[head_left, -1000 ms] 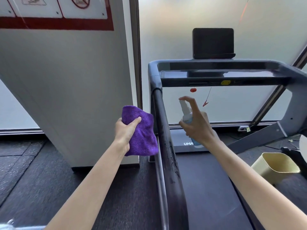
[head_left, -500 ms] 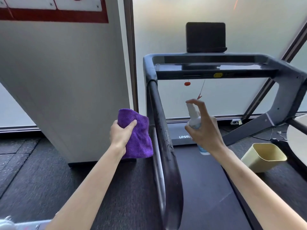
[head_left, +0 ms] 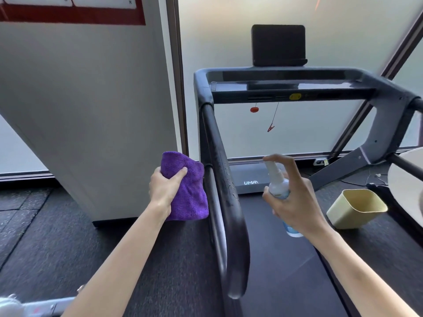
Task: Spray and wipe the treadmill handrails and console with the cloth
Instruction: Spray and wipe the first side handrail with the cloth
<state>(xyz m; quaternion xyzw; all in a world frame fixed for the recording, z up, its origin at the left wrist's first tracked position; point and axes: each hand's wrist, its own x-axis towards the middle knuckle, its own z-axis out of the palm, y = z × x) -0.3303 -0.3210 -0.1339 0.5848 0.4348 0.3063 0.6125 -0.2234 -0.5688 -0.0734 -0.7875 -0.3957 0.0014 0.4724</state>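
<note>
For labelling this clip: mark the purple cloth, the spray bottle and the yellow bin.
purple microfibre cloth (head_left: pixel 191 197), head view, bare lower fold
white plastic spray bottle (head_left: pixel 275 177), head view, neck below nozzle
pale yellow plastic bin (head_left: pixel 343 217), head view, outer front wall

— What stands on the dark rubber floor (head_left: pixel 45 248)?
— A treadmill (head_left: pixel 286 88); left of it a white partition (head_left: pixel 91 133), right of it a tilted beige bin (head_left: pixel 357 208), near a round white shape (head_left: pixel 407 184)
</note>
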